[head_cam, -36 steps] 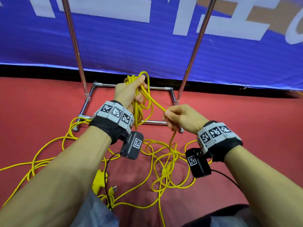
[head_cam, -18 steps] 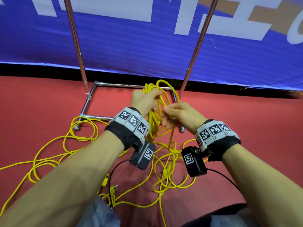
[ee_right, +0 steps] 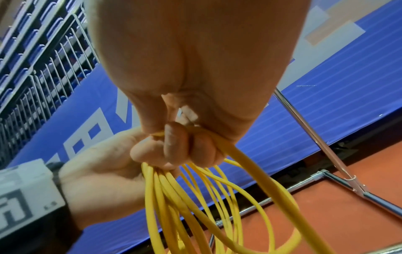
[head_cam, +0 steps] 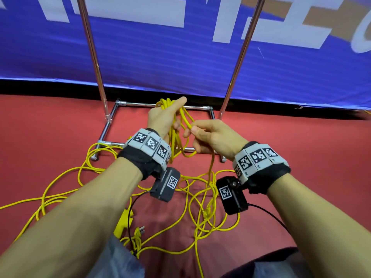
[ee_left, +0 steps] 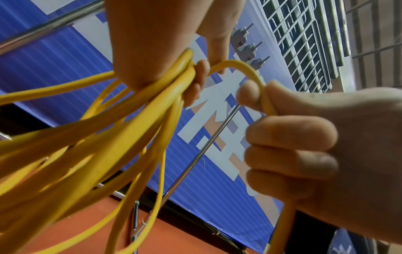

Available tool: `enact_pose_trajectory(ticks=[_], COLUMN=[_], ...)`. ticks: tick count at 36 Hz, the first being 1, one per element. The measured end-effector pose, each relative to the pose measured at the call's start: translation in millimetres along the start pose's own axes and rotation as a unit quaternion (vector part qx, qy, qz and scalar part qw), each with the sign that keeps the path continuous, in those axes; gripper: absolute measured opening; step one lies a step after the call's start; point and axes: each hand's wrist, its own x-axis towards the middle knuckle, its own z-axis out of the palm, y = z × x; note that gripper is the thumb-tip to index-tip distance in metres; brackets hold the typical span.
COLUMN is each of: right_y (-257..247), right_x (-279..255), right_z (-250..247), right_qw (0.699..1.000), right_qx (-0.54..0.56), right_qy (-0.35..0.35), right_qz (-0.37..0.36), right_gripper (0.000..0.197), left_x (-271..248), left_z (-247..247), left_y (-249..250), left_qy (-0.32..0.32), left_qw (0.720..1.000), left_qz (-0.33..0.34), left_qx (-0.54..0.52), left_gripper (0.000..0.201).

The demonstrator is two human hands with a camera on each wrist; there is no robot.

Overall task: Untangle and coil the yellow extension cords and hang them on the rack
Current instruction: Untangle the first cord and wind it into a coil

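My left hand (head_cam: 170, 115) grips a bundle of several loops of yellow extension cord (head_cam: 176, 137) above the rack's base (head_cam: 109, 125). My right hand (head_cam: 192, 131), just to the right and almost touching it, pinches one strand that runs down to the loose cord (head_cam: 208, 197) tangled on the red floor. In the left wrist view the left fingers (ee_left: 195, 80) curl round the loops (ee_left: 135, 120), and the right hand (ee_left: 293, 146) holds an arched strand (ee_left: 245, 68). The right wrist view shows the right fingers (ee_right: 174, 142) closed on the cord (ee_right: 250, 163).
Two chrome rack posts (head_cam: 93, 57) (head_cam: 242, 57) rise before a blue banner (head_cam: 160, 57). More yellow cord (head_cam: 60, 177) sprawls to the left on the red floor. A yellow socket block (head_cam: 124, 219) and plug (head_cam: 138, 231) lie near my knees.
My right hand has carried its strand leftward up to the coil in my left hand. The two hands now sit close together; a second ago they were apart.
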Motion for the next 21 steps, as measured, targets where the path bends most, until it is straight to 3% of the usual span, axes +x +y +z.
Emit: enact_pose_trajectory(ticks=[4,8,15,21], right_y=[1.3,8.0,22.9,39.0], right_x=[3.1,3.4,-3.8,-6.6], right_z=[2.4,4.1,0.9,-13.4], right_qw=[1.000,0.999,0.994,0.988], right_qx=[0.004,0.007,0.011,-0.040], right_qy=[-0.005,0.011,-0.018,-0.006], right_qz=[0.011,0.045,0.112,0.152], right_gripper=[0.024,0.027,0.026,0.025], left_x=[-9.0,-5.0,-8.2,-3.4], left_z=[6.7,7.6,9.7,-1.0], left_y=[-0.2,-1.1,9.0,19.2], left_qy=[-0.029,0.008,-0.050,-0.025], left_qw=[0.999,1.000,0.982,0.982], left_qz=[-0.014,-0.002,-0.038,-0.024], left_qx=[-0.010,-0.020,-0.176,-0.188], left_gripper=[0.025,0.026,0.022,0.034])
